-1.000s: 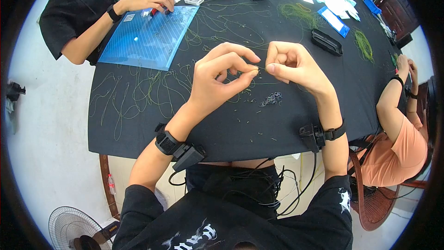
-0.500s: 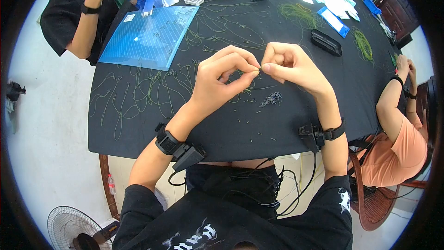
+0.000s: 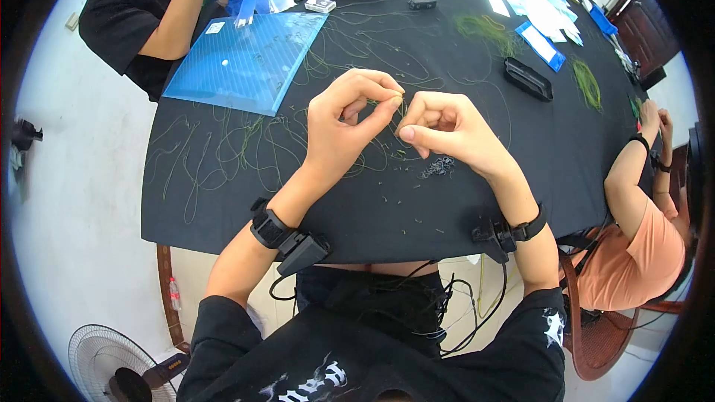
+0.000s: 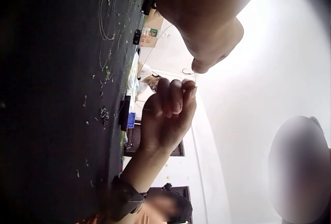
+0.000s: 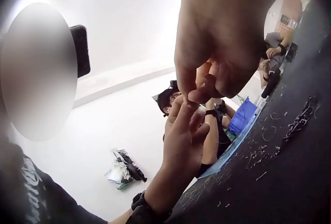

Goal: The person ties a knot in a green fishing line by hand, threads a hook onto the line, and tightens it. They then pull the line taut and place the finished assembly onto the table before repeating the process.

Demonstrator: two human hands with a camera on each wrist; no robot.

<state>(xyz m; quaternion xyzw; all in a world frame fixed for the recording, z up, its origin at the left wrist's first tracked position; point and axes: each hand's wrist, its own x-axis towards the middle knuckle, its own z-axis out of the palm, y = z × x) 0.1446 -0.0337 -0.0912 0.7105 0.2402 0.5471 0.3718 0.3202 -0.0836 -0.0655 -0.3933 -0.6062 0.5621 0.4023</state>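
Fishhook [image 4: 187, 71] and fine line [image 4: 195, 77] are up between my hands, above the table, the hook poking out at the fingertips of my left hand [image 3: 346, 112], thumb and forefinger pinched together on it, while my right hand [image 3: 450, 126] nips the line just beside. Both should feel nearly weightless: the hook stiff and sharp, best taken by the shank, the line limp and probably slippery, best pinched close to the hook. The black tablecloth [image 3: 357, 227] carries loose green lines [image 3: 205, 171], a dark heap of tiny pieces [image 3: 438, 167] and a blue folder [image 3: 246, 67], with a fan [image 3: 112, 372] standing off to my left.
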